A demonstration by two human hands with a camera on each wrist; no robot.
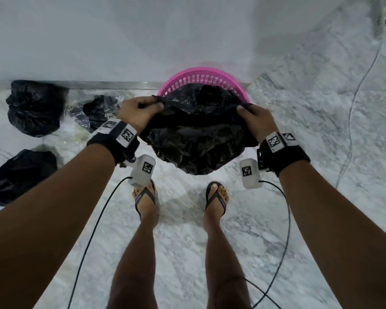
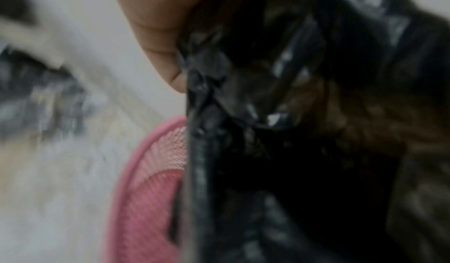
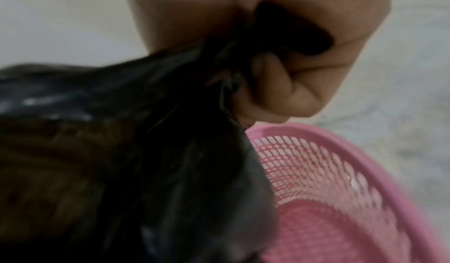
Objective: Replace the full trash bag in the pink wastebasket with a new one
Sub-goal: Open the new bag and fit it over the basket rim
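Both hands hold a black trash bag open above the pink wastebasket.

Head view: the left hand (image 1: 138, 111) and the right hand (image 1: 255, 120) each pinch the rim of the black trash bag (image 1: 196, 139), which hangs between them in front of the pink wastebasket (image 1: 204, 82) standing against the wall; a tied black bag (image 1: 35, 108) and two more black bags lie on the marble floor (image 1: 299, 130) to the left. Left wrist view: blurred, but fingers (image 2: 155, 36) seem closed on the bag's edge (image 2: 202, 113) with the basket's mesh (image 2: 151, 190) beneath. Right wrist view: curled fingers (image 3: 275, 86) grip gathered bag plastic (image 3: 121, 151) just above the basket rim (image 3: 365, 151), whose inside looks bare.
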